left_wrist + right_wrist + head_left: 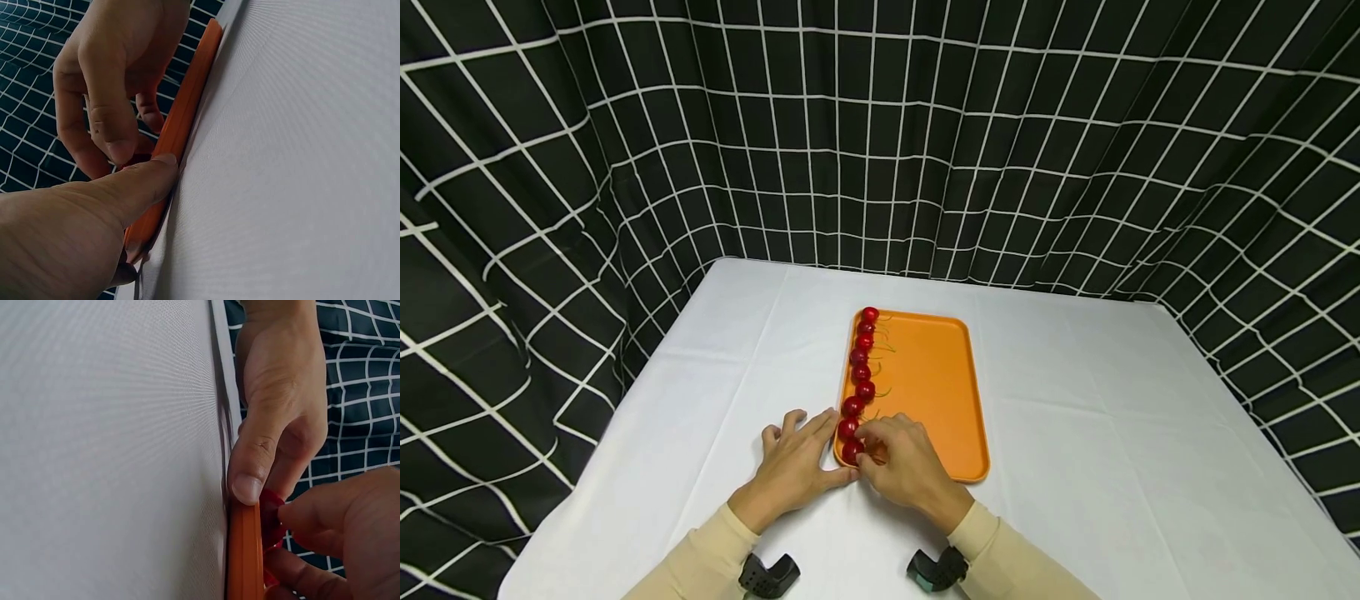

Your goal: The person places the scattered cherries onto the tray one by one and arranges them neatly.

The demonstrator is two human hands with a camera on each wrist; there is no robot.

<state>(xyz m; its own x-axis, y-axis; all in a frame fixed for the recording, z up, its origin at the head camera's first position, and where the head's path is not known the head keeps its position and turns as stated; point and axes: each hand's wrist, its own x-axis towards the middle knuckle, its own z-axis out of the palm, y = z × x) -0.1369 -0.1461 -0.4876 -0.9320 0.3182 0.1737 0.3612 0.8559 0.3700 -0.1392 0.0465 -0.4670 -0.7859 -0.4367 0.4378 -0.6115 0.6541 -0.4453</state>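
An orange tray (928, 375) carries a row of red cherries (865, 390) with thin green stems along its left side. My left hand (797, 467) rests at the tray's near left corner, fingers fairly straight along the left edge. Its thumb (144, 187) presses the near edge in the left wrist view. With thumb and curled fingers, my right hand (906, 462) pinches the nearest cherry (852, 451) in that corner. In the right wrist view this cherry (271, 519) shows against the thumb tip; its stem is hidden by the hand.
A white cloth covers the table (1075, 433) around the tray. Black curtains with a white grid (880, 150) surround the table at the back and sides. Dark devices (769, 577) are worn at both wrists.
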